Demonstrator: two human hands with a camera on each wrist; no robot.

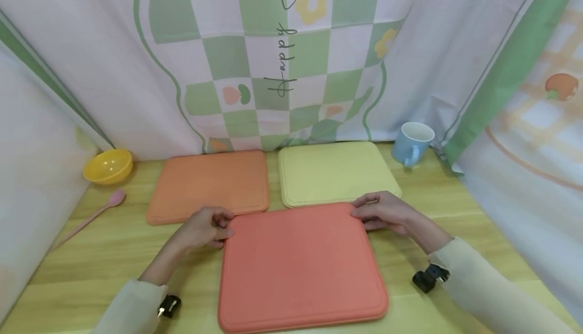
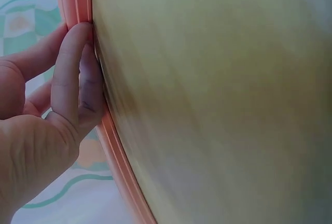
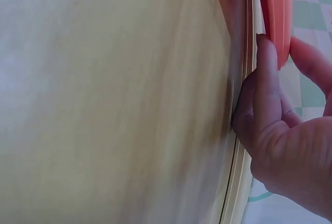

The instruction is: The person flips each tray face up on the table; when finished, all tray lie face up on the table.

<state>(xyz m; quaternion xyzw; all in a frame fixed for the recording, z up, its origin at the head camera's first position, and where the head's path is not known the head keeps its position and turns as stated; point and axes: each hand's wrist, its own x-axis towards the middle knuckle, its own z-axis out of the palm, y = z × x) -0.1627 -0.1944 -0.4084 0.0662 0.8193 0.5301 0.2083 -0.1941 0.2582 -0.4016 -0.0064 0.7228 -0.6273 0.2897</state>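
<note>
A red placemat (image 1: 300,268) with rounded corners is at the front middle of the wooden table. At its far left corner, my left hand (image 1: 205,227) pinches the edge between thumb and fingers. My right hand (image 1: 384,212) grips the far right corner the same way. Close up, the left wrist view has the left fingers (image 2: 67,79) on the placemat's edge (image 2: 74,1). In the right wrist view the right fingertips hold the red corner (image 3: 279,16), apart from the table by a small gap. Behind it lie an orange placemat (image 1: 211,184) and a yellow placemat (image 1: 334,172).
A yellow bowl (image 1: 109,168) stands at the back left, with a pink spoon (image 1: 97,213) in front of it. The blue mug (image 1: 412,144) is at the back right. A checked curtain (image 1: 291,55) hangs behind the wooden table (image 1: 91,273).
</note>
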